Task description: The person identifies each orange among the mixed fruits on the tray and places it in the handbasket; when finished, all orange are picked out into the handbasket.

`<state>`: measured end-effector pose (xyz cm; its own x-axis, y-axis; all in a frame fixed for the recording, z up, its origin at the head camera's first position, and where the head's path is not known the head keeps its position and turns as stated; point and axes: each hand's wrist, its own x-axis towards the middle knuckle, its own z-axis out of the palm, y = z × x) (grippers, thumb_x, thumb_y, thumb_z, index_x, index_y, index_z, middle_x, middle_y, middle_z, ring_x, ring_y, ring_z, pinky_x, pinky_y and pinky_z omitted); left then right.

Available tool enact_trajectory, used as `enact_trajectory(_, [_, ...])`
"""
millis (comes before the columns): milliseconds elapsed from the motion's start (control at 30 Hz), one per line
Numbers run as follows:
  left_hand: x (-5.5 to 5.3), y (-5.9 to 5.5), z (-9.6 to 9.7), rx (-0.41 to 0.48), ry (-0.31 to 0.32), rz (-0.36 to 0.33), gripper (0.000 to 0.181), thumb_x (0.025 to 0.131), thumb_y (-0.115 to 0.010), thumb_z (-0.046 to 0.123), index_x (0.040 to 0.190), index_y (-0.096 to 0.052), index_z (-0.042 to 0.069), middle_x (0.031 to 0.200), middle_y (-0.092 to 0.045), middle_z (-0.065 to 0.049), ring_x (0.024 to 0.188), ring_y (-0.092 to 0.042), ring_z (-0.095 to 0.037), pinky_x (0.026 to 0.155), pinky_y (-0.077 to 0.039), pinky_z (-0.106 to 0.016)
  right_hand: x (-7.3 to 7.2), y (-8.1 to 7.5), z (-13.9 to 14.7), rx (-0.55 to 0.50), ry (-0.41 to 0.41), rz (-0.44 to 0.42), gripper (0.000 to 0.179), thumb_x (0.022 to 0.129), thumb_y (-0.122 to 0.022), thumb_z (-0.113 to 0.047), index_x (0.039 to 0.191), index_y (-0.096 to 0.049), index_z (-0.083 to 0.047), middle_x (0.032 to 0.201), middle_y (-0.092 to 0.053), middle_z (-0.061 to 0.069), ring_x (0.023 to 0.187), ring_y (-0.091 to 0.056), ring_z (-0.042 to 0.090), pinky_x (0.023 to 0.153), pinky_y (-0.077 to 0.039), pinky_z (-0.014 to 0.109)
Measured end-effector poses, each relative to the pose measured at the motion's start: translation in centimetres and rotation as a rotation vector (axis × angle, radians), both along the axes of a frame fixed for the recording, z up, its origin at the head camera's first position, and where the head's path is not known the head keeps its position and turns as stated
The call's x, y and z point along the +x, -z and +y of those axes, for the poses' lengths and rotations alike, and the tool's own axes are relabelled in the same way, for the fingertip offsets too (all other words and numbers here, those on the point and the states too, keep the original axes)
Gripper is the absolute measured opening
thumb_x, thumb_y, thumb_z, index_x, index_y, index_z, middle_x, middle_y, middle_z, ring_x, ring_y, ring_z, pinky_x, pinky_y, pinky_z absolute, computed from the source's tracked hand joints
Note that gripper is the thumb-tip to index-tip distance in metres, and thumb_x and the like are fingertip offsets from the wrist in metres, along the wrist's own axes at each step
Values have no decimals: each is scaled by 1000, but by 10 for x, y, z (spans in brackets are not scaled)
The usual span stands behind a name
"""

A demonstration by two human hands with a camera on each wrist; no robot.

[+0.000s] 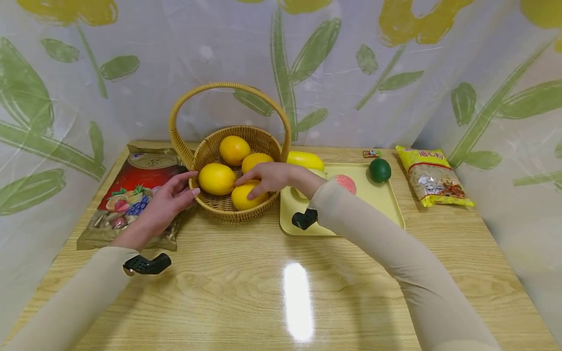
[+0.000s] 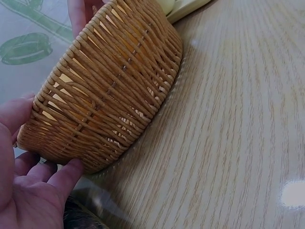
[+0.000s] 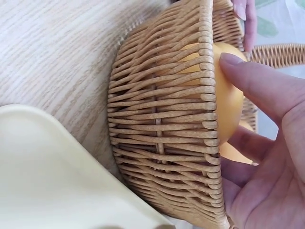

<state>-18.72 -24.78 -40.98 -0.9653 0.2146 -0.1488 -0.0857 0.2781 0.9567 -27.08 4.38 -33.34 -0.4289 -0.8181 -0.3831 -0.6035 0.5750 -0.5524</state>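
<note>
A wicker basket with a tall arched handle stands at the back of the table, several yellow-orange mangoes inside. My left hand holds the basket's left edge; in the left wrist view its fingers and thumb lie about the woven wall. Reaching in from the right, my right hand grips the front mango. The right wrist view has the thumb on top of that mango and the other fingers beyond it, partly hidden by the rim. Other mangoes lie beside it.
Right of the basket is a pale yellow tray with a long yellow fruit, a pink ball-like fruit and a dark green fruit. A dried-fruit bag lies left, a yellow packet far right, a small wrapper behind.
</note>
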Motion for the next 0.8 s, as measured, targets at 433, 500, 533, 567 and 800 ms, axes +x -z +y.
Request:
enact_trajectory(433, [-1, 2, 0, 8, 5, 10, 66, 100, -56, 37, 155, -26, 17, 161, -17, -11, 143, -29, -30, 93, -45, -14, 27, -11, 45, -224, 177, 39, 49, 97, -64, -30, 142, -53, -12, 136, -56, 5, 119, -55, 22, 101, -44, 34])
enact_trajectory(500, [-1, 2, 0, 13, 10, 14, 67, 100, -56, 37, 155, -25, 16, 161, -18, -11, 143, -30, -30, 92, -45, -14, 37, -11, 58, -297, 273, 3, 49, 96, -65, -29, 141, -54, -13, 136, -56, 6, 121, -54, 24, 101, -44, 33])
enact_trajectory(533, [-1, 2, 0, 17, 10, 15, 67, 100, -56, 37, 155, -25, 16, 161, -18, -12, 142, -30, -30, 92, -46, -13, 43, -11, 65, -332, 320, -16, 49, 96, -65, -29, 141, -54, -13, 137, -55, 5, 122, -54, 24, 101, -45, 32])
enact_trajectory(567, [-1, 2, 0, 20, 11, 17, 67, 100, -56, 36, 155, -25, 15, 161, -18, -12, 142, -31, -29, 91, -46, -13, 48, -11, 72, -372, 360, -34, 49, 96, -65, -28, 141, -54, -13, 141, -53, 5, 125, -52, 25, 102, -45, 33])
enact_trajectory(800, [-1, 3, -1, 0, -2, 21, 68, 99, -56, 40, 155, -25, 16, 160, -20, -11, 138, -36, -25, 89, -46, -12, 83, -4, 123, -586, 650, -221, 51, 96, -64, -30, 144, -50, -18, 145, -49, 1, 128, -51, 19, 105, -43, 42])
